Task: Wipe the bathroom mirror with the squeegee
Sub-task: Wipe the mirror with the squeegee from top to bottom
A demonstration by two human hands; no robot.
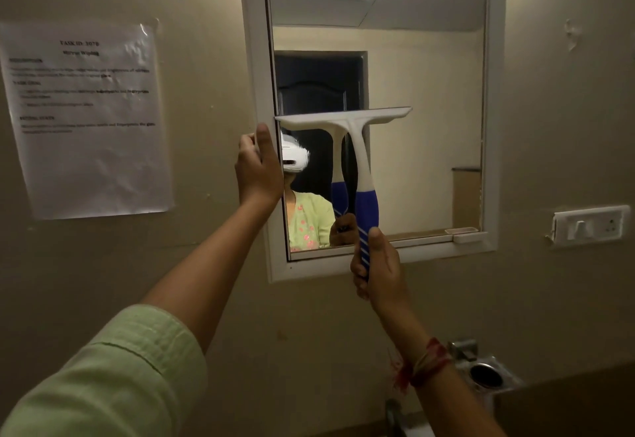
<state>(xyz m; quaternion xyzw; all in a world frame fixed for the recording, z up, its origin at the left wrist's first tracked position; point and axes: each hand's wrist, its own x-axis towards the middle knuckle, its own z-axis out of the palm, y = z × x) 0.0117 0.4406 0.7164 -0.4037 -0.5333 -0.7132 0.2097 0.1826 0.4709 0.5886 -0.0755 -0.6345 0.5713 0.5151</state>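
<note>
Head view: a beige wall (343,316) fills the scene, and a mirror (422,99) in a white frame (252,58) is set in it at upper centre. The glass reflects a ceiling, a dark doorway and a person in a light green top wearing a white headset. A printed paper (92,148) is stuck to the wall left of the mirror; its text is too blurred to read.

Both arms reach up from below, the left one in a light green sleeve (120,368), the right one with a red and yellow thread (429,361) round the wrist.

The squeegee (357,148) is on the mirror about halfway up. Its white head lies level against the glass, with the left end at the frame's inner left edge. Its blue, white-striped handle runs down past the mirror's bottom edge.

The right hand (378,268) grips the lower end of the handle, its fingers (359,275) wrapped round it and the thumb pointing up along it. The left hand (259,170) holds the frame's left side just below the squeegee head, thumb on the inner edge and fingers (245,142) bent round the outer edge.

A white switch plate (591,225) sits on the wall right of the mirror. A metal holder (481,371) with a round cup is fixed low on the right; its inside is dark and I cannot tell what it holds. A small white ledge (469,237) juts from the frame's lower right corner.
</note>
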